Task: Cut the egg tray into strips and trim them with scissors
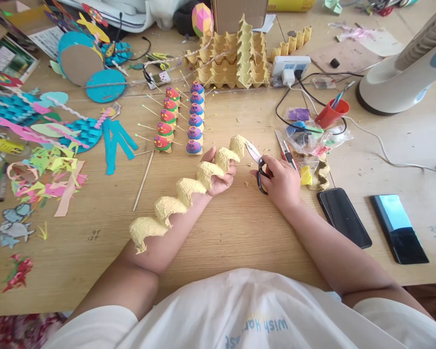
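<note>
A long strip of yellow egg carton (192, 189) with several cups in a row slants across the middle. My left hand (221, 179) grips it from beneath near its upper end; part of the hand is hidden behind the cups. In my right hand (281, 182) are black-handled scissors (254, 154), fingers in the handle loops. Their blades point up and left, the tip at the edge of the strip's far cup. Beyond the strip stand two painted egg-carton caterpillars, one red and green (167, 116), one purple and blue (195, 118), both with pin-like sticks.
Behind lie uncut egg trays (221, 46) and a power strip (290, 65). A utility knife (286, 150), red cup (332, 114) and two phones, one black (343, 218) and one reflecting (398, 228), are at right. Paper scraps (47, 182) and a wooden stick (144, 180) lie left.
</note>
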The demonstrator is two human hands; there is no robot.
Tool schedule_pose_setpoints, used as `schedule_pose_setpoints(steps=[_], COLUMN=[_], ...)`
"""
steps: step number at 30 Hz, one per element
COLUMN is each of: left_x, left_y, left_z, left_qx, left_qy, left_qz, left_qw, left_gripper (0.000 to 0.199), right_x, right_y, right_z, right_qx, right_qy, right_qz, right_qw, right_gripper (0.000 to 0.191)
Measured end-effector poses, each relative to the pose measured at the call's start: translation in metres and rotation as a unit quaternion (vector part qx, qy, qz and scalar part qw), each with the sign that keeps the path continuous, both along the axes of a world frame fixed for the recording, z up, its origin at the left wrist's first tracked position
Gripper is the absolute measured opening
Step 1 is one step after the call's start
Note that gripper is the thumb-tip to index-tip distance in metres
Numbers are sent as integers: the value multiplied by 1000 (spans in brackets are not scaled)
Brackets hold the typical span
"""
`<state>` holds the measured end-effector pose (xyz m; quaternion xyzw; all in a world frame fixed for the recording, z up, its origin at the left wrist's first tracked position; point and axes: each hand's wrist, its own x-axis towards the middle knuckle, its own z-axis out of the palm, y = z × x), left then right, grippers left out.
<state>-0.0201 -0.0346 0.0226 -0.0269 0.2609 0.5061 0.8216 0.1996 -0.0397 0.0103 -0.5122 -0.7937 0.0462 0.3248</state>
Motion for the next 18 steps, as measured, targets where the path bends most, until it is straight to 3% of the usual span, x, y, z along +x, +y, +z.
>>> schedule_pose_setpoints(steps=[4, 10, 15, 18], left_x=[0, 0, -2, -4], left_y=[1, 1, 3, 4], left_z=[0, 0, -6, -8], left_qx=[7, 13, 37, 40], left_qy=[4, -21, 37, 72], left_qz=[1, -15, -49, -49], left_qw=[1000, 1000, 997, 995], left_gripper=[49, 49, 39, 26], right_x=[0, 1, 0, -2], right_y=[0, 1, 2, 0], right_z=[0, -3, -7, -4], right_qx=[-5, -72, -166, -161], right_qy=[2, 55, 168, 155], right_qz=[0, -6, -18, 10], right_qw=[1000, 996, 972, 975], right_gripper=[42, 42, 47, 45])
